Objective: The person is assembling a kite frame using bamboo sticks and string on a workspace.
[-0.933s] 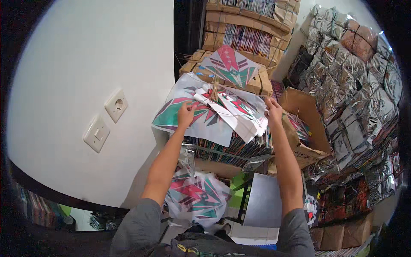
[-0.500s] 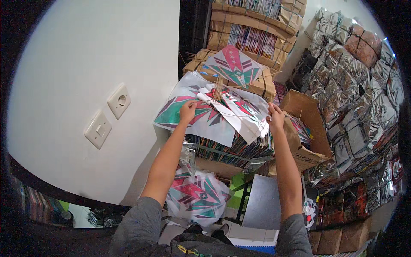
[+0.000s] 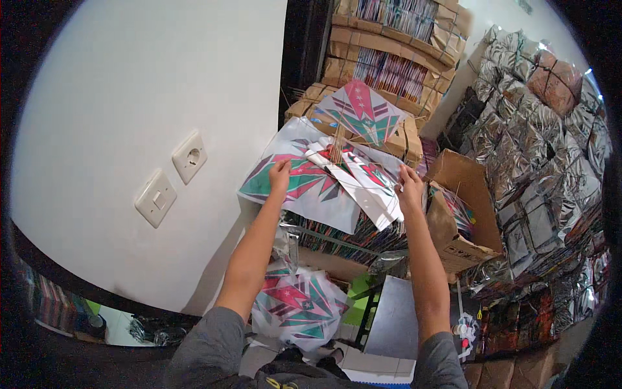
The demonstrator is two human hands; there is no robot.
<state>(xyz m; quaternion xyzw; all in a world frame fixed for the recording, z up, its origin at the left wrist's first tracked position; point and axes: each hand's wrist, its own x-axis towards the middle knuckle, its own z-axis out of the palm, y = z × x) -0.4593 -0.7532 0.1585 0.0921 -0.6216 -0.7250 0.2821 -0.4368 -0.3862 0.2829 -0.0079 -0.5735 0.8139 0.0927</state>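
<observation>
My left hand [image 3: 280, 175] and my right hand [image 3: 410, 187] are raised over a stack of printed kite sheets. A thin bamboo stick spans the gap between them, bowed slightly; each hand pinches it near an end. Under the hands lies a translucent kite sheet [image 3: 259, 183] in green, pink and grey. Rolled white sheets [image 3: 363, 188] rest on it, with a bundle of thin bamboo sticks [image 3: 337, 144] on top. Behind them, a diamond-shaped kite [image 3: 367, 117] with stars leans on a brown paper bundle [image 3: 409, 144].
An open cardboard box [image 3: 463, 170] with kite pieces stands at the right. Foil-wrapped bundles [image 3: 512, 123] pile up beyond it. More kite sheets [image 3: 301, 311] lie low by my legs, beside a grey panel [image 3: 392, 318]. A white wall [image 3: 116, 97] borders the left.
The view has shifted slightly, so the scene sits a little lower. Both hands keep their pinch on the stick; the right hand has come slightly closer to the left.
</observation>
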